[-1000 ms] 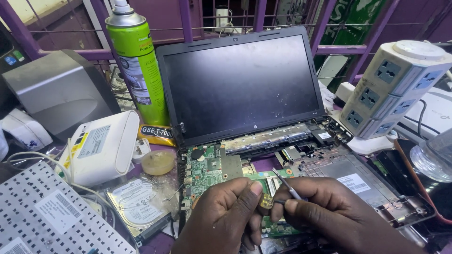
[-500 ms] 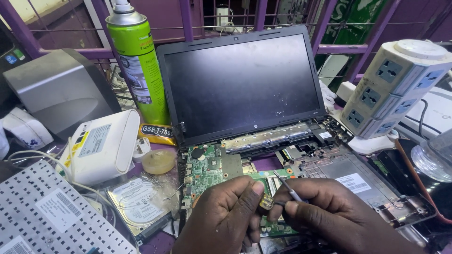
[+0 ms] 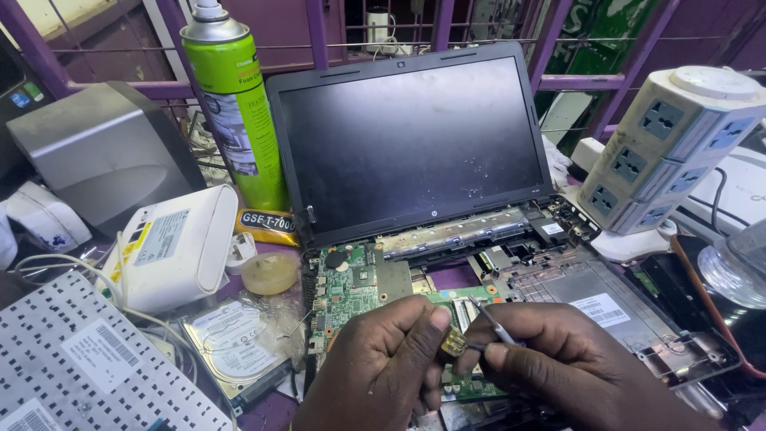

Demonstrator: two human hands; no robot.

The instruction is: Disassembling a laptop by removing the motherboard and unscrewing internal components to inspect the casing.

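Left hand (image 3: pixel 383 363) pinched a small brass part (image 3: pixel 453 343) directly above the green circuit board (image 3: pixel 351 283); right hand (image 3: pixel 558 363) gripped a thin tool (image 3: pixel 487 318) angled down-left, its working end toward that part.

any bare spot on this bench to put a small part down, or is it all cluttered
Little is free. One small purple patch shows between the white router, the yellow disc and the green board. The flat grey tray of the laptop base is bare, right of the right hand. The left side is crowded: keyboard, hard drive, spray can.
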